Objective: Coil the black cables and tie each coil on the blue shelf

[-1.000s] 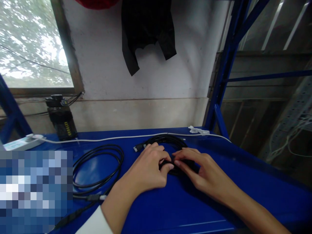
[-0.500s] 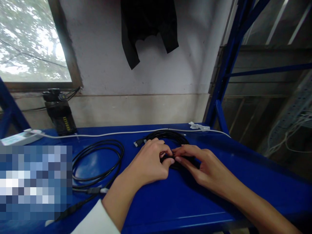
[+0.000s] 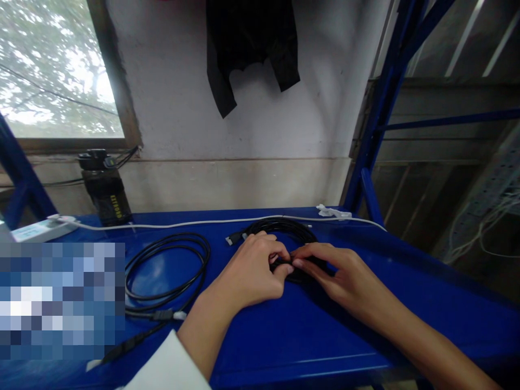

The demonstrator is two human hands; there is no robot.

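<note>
A coil of black cable (image 3: 298,225) lies on the blue table, with a plug (image 3: 233,238) sticking out at its left. My left hand (image 3: 258,271) is closed on the near side of this coil, thumb and forefinger pinched around it. From the right, my right hand (image 3: 339,271) pinches the same stretch of cable, its thumb and forefinger close to the left fingertips. The fingers hide most of the gripped spot; any small tie there cannot be made out.
Another black cable (image 3: 207,254) lies looped at left, with connectors (image 3: 164,315) near my left forearm. A white cord (image 3: 190,221) runs along the back from a power strip (image 3: 44,230). A dark bottle (image 3: 106,189) and a crumpled clear plastic piece (image 3: 333,212) stand behind.
The view has shifted slightly, so everything sits a little further right. Both hands keep their pinch on the black cable, with only slight finger movement.
</note>
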